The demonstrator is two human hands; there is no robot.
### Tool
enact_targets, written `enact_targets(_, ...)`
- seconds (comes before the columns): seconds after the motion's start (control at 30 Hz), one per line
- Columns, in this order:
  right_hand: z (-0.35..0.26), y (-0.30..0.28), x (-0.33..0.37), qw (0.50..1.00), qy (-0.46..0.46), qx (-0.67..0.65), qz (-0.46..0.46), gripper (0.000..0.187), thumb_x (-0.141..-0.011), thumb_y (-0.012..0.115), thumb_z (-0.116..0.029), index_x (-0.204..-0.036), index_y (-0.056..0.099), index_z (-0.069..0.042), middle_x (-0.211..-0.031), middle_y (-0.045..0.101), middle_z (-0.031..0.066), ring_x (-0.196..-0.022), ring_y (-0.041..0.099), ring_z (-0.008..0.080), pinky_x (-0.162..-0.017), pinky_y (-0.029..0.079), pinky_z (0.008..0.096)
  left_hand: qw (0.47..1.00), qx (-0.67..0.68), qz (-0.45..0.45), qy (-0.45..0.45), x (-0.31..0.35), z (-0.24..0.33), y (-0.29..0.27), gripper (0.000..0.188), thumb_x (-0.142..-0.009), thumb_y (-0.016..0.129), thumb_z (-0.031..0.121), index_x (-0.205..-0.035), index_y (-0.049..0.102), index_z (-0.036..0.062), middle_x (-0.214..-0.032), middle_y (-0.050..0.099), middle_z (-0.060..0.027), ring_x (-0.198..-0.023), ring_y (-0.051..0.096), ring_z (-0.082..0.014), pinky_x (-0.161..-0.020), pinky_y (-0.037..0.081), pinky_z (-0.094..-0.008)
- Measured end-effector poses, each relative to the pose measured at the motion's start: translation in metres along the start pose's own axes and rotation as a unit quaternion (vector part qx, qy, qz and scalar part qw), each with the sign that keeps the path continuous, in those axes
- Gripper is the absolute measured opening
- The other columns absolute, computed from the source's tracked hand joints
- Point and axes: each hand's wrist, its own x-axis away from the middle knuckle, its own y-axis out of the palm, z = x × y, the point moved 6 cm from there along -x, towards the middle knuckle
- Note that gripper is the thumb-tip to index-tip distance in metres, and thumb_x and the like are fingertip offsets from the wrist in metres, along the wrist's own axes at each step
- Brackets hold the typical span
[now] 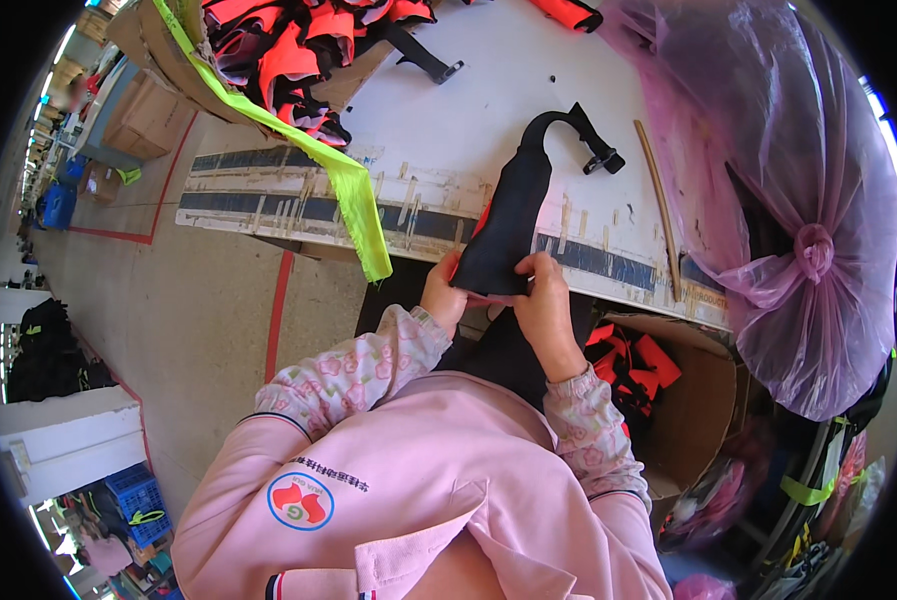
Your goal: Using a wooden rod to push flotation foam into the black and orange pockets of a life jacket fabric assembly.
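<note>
A black fabric piece point(508, 215) with a narrow strap and a black buckle point(604, 161) stretches from the white table toward me. A bit of bright orange shows along its left edge. My left hand point(442, 295) is closed on the near left corner of the fabric piece. At the near right corner, my right hand point(545, 312) pinches the edge between thumb and fingers. The wide near end is held just off the table's front edge, while the strap curls to the right on the tabletop. What lies under the fabric between my hands is mostly hidden.
A heap of orange and black pieces point(303, 50) fills a box at the far left, with a yellow-green strip point(343, 185) hanging down. A wooden stick point(658, 210) lies right, beside a large pink plastic bag point(808, 190). Below stands a cardboard box point(693, 425) of orange pieces.
</note>
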Motion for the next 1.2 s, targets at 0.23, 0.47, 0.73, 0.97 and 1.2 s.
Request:
enact_targets(0.23, -0.002, 0.002, 0.001, 1.000, -0.012, 0.009, 0.001, 0.036, -0.057, 0.061, 0.014, -0.088, 0.049, -0.002, -0.083, 0.052, 0.0155, -0.071, 0.053, 0.0314, -0.062, 0.044, 0.0353, 0.998, 0.015, -0.020, 0.064, 0.002, -0.014, -0.005, 0.030, -0.087, 0.055, 0.020, -0.112, 0.054, 0.0040, -0.096, 0.064, -0.0109, -0.081, 0.065, -0.0222, -0.073, 0.055, -0.0352)
enact_targets(0.47, -0.016, 0.005, 0.005, 0.998, 0.009, 0.053, -0.041, 0.040, -0.056, 0.057, 0.015, -0.090, 0.046, -0.003, -0.089, 0.051, 0.0184, -0.081, 0.052, 0.0411, -0.068, 0.045, 0.0420, 0.994, 0.050, -0.064, -0.078, 0.009, -0.026, 0.001, 0.039, -0.090, 0.047, 0.036, -0.100, 0.060, -0.0001, -0.083, 0.066, -0.0141, -0.071, 0.066, -0.0223, -0.069, 0.055, -0.0306)
enact_targets(0.73, -0.023, 0.002, 0.000, 0.996, 0.003, 0.073, -0.047, 0.040, -0.058, 0.056, 0.015, -0.092, 0.046, -0.004, -0.090, 0.050, 0.0186, -0.082, 0.052, 0.0414, -0.069, 0.045, 0.0433, 0.991, 0.021, -0.104, -0.085, -0.006, -0.024, 0.001, 0.038, -0.089, 0.053, 0.035, -0.112, 0.055, 0.0063, -0.099, 0.064, -0.0085, -0.085, 0.065, -0.0209, -0.074, 0.054, -0.0361)
enact_targets(0.97, -0.021, -0.016, -0.015, 0.978, 0.005, 0.172, -0.120, 0.033, -0.066, 0.066, 0.000, -0.093, 0.048, -0.004, -0.090, 0.052, 0.0166, -0.081, 0.056, 0.0388, -0.069, 0.048, 0.0436, 0.987, 0.051, -0.125, -0.090, -0.004, -0.023, 0.013, 0.038, -0.091, 0.049, 0.034, -0.118, 0.051, 0.0084, -0.107, 0.060, -0.0087, -0.092, 0.063, -0.0206, -0.080, 0.053, -0.0351)
enact_targets(1.2, -0.077, -0.020, -0.049, 0.974, -0.167, 0.155, -0.006, 0.074, -0.078, 0.066, -0.033, -0.135, 0.032, 0.000, -0.137, 0.031, 0.0261, -0.131, 0.026, 0.0383, -0.105, 0.027, 0.0419, 0.987, 0.108, -0.108, -0.048, 0.001, -0.027, 0.028, 0.039, -0.091, 0.050, 0.032, -0.116, 0.050, 0.0020, -0.109, 0.059, -0.0119, -0.094, 0.062, -0.0231, -0.078, 0.054, -0.0338)
